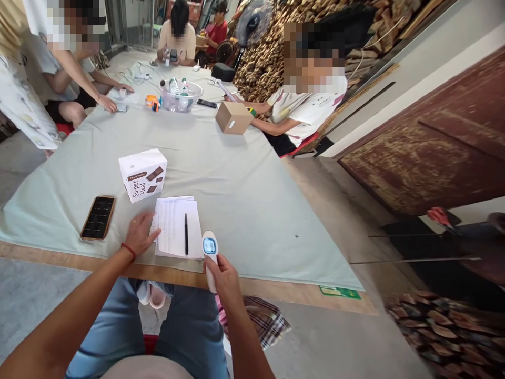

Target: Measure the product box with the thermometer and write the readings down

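My right hand (224, 276) grips a white infrared thermometer (210, 255) by its handle at the table's near edge. Its small screen glows blue and faces up. My left hand (140, 235) rests with fingers apart at the left edge of a stack of papers (169, 226), holding nothing. On the papers lies a black pen (187, 234), apart from both hands. Behind the papers stands a white box (142, 176) printed "Super Meal". A phone (98, 217) in a brown-edged case lies face up to the left of my left hand.
A pale cloth covers the table (276, 226). Farther back are a clear plastic basin (182, 100) with bottles, orange tape (151, 101) and a black remote (207, 103). At right a person handles a cardboard box (233, 118). Other people sit or stand around the far end.
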The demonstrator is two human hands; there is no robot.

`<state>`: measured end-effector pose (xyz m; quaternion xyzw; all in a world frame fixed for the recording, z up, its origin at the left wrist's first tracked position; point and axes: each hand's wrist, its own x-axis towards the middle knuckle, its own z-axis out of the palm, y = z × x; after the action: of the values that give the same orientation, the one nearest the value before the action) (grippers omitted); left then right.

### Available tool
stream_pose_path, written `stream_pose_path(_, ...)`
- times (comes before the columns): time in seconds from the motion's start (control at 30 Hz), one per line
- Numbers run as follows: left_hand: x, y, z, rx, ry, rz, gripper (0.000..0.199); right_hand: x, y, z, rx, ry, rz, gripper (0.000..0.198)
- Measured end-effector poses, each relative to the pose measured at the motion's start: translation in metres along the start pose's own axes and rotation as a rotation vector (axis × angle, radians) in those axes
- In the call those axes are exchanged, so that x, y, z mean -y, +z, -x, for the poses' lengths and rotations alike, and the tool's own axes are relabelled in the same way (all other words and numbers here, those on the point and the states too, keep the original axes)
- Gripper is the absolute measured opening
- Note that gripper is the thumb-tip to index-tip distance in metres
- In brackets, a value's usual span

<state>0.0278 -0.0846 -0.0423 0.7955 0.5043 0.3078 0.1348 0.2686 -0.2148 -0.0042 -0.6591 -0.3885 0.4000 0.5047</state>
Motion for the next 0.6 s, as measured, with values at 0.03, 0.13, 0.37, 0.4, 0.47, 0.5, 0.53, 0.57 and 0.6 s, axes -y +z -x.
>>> stream_pose_path(0.03, -0.003, -0.003, 0.005, 0.084, 0.080, -0.039, 0.049, -0.001, 0.000, -0.001, 0.008, 0.011, 0.001, 0.041)
stream_pose_path(0.13, -0.010, -0.011, 0.009, 0.187, 0.166, -0.131, 0.045, -0.004, 0.001, -0.004, 0.025, 0.051, -0.003, 0.041)
stream_pose_path(0.37, -0.013, -0.011, 0.005, 0.204, 0.163, -0.182, 0.054, -0.013, 0.001, -0.015, 0.027, 0.023, 0.094, 0.049)
stream_pose_path(0.4, -0.014, -0.011, 0.005, 0.212, 0.168, -0.182, 0.056, -0.015, 0.000, -0.019, 0.007, -0.009, 0.170, 0.050)
stream_pose_path(0.47, -0.014, -0.011, 0.006, 0.236, 0.181, -0.183, 0.062, -0.020, -0.003, -0.033, -0.058, -0.062, 0.402, 0.050)
stream_pose_path(0.5, -0.015, -0.011, 0.006, 0.250, 0.187, -0.184, 0.067, -0.022, -0.005, -0.040, -0.091, -0.079, 0.539, 0.050)
stream_pose_path(0.53, -0.015, -0.011, 0.006, 0.264, 0.191, -0.185, 0.073, -0.025, -0.007, -0.048, -0.113, -0.088, 0.667, 0.048)
stream_pose_path(0.57, -0.015, -0.011, 0.006, 0.278, 0.194, -0.185, 0.079, -0.027, -0.008, -0.056, -0.122, -0.098, 0.769, 0.047)
stream_pose_path(0.6, -0.015, -0.011, 0.007, 0.290, 0.195, -0.187, 0.085, -0.029, -0.009, -0.063, -0.131, -0.117, 0.847, 0.047)
